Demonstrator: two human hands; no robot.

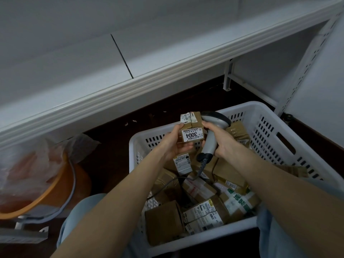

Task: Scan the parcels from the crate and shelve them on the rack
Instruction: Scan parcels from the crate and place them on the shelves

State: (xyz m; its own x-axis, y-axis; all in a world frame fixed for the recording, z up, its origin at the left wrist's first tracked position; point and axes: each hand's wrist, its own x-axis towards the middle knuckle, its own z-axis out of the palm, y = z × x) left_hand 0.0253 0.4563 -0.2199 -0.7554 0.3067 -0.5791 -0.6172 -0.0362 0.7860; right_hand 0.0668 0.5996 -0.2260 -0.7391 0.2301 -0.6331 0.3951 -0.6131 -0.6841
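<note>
Holding a small brown parcel (191,125) up in my left hand (176,144): fingers curled under it, thumb pinching the left side. It sits in the air over the far-left corner of the white crate (270,125), not on the rack. White label (192,135) faces me, reads 3004 w/ a barcode below, plus a 2nd label wrapped over the top edge. Right hand (222,144) is wrapped tight round the grey handle of the scanner (214,125), forefinger up front near the neck. The dark scanner head is just beside the box's top-right corner; can't tell if they touch. Black cable (167,183) drops from the handle base, down among the boxes, then runs off to the crate's left wall. Crate is on the dark floor (111,155) right in front of me, between my knees in light blue jeans, slotted sides, approx half full. More parcels (204,215) are piled in there, all brown card w/ tape and white labels, lying every which way. One at the right has green-printed tape (240,200) across it. White rack shelf (130,84) runs diagonally above and behind the crate, w/ a perforated upright (305,71) at the right. Off to my left, under the shelf, an orange bucket (63,183) w/ a clear plastic bag (28,161) bunched in it, well apart from the crate.
</note>
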